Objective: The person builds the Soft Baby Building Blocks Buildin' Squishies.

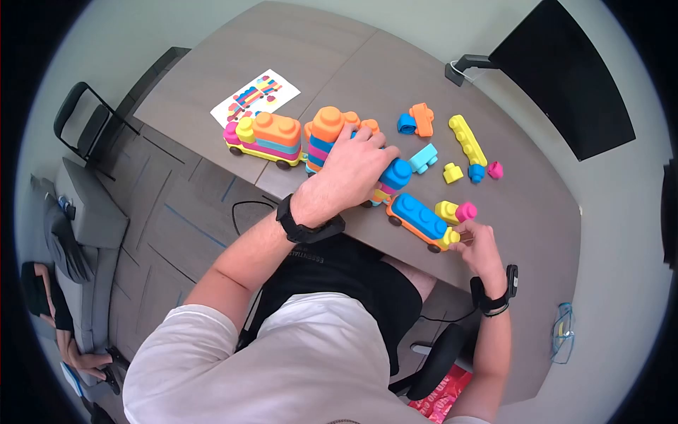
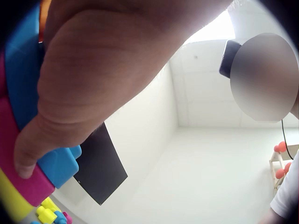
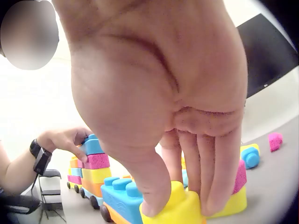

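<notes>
Far L on table [image 1: 339, 60]: pic sheet [image 1: 247, 94], L car [image 1: 272, 143] just below it, orange block on top. Next, mid. car [image 1: 319, 150], stacked blocks, partly hidden under L hand [image 1: 346, 168]; its grip's clamped on the stack, thumb on pink block [image 2: 42, 187]. Then R car [image 1: 417, 212], blue on orange base, w/ yellow block [image 3: 180, 203] at its R end; R hand [image 1: 480, 249] grip pinched on that block, thumb opp. fingers. Yellow/pink pair [image 1: 448, 210] just beside. Loose blue/orange pcs [image 1: 422, 119] farther back.
</notes>
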{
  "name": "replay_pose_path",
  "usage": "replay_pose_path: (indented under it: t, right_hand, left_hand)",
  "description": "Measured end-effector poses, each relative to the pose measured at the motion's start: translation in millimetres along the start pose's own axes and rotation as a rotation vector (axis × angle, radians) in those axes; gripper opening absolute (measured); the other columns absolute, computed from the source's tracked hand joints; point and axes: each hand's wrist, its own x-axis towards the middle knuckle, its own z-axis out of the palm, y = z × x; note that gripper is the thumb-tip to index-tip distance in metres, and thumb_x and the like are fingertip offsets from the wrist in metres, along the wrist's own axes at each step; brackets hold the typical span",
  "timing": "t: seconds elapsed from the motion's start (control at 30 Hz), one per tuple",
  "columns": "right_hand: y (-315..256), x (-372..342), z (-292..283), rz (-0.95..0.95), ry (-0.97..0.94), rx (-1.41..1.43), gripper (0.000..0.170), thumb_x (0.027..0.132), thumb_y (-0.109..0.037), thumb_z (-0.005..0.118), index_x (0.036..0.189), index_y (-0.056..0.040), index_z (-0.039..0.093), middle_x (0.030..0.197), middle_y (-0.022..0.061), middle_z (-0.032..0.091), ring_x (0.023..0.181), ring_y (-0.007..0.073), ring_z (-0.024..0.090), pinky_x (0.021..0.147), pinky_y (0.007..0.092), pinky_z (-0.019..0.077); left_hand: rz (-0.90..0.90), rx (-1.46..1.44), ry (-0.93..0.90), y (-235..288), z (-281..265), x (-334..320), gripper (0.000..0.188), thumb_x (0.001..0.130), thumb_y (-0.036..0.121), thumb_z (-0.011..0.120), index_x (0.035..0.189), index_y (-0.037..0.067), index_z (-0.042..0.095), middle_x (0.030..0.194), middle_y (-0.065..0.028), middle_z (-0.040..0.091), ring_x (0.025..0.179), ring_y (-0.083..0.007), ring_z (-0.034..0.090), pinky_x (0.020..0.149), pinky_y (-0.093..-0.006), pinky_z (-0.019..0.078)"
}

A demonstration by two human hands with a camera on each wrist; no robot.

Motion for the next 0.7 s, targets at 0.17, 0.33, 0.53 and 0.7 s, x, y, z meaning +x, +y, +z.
replay_pose_path:
  t: [0.17, 0.33, 0.53, 0.7]
  right_hand:
    - [-12.2, -2.8, 1.8, 0.053, 0.031, -0.01, 0.033, 0.085, 0.01, 0.086, 0.114, 0.0079, 0.07, 0.098, 0.026, 0.082, 0.089, 0.0349, 0.084, 0.078, 0.042, 0.066]
    - [-13.6, -2.2, 1.9, 0.075, 0.016, -0.01, 0.034, 0.085, 0.01, 0.086, 0.114, 0.0063, 0.068, 0.096, 0.0252, 0.081, 0.089, 0.0347, 0.084, 0.078, 0.0422, 0.0658]
    - [-9.6, -5.9, 10.2, 0.055, 0.072, 0.027, 0.035, 0.086, 0.01, 0.084, 0.116, 0.0044, 0.068, 0.096, 0.0246, 0.08, 0.086, 0.0358, 0.083, 0.076, 0.0434, 0.0647]
    - [-14.5, -11.8, 1.5, 0.16, 0.094, -0.026, 0.035, 0.088, 0.0, 0.086, 0.119, 0.0022, 0.069, 0.102, 0.0238, 0.08, 0.089, 0.0386, 0.081, 0.079, 0.0464, 0.0633]
  left_hand:
    - [-0.002, -0.007, -0.003, -1.2, 2.7, -1.4, 0.06, 0.075, 0.011, 0.093, 0.132, 0.016, 0.076, 0.121, -0.0083, 0.071, 0.121, -0.0306, 0.066, 0.109, -0.0477, 0.0443]
    - [0.006, -0.002, -0.025, -0.3, 0.2, -0.6, 0.057, 0.075, 0.01, 0.092, 0.13, 0.014, 0.076, 0.121, -0.0091, 0.07, 0.121, -0.0308, 0.065, 0.109, -0.0479, 0.0443]
    - [0.017, -0.011, -0.012, 0.3, -2.8, -1.1, 0.058, 0.075, 0.013, 0.094, 0.13, 0.014, 0.075, 0.121, -0.0087, 0.07, 0.121, -0.0312, 0.065, 0.109, -0.0483, 0.0443]
    - [0.02, -0.052, -0.029, 0.5, -6.0, 0.5, 0.061, 0.075, 0.014, 0.096, 0.132, 0.014, 0.074, 0.124, -0.0076, 0.071, 0.124, -0.0308, 0.065, 0.111, -0.0495, 0.044]
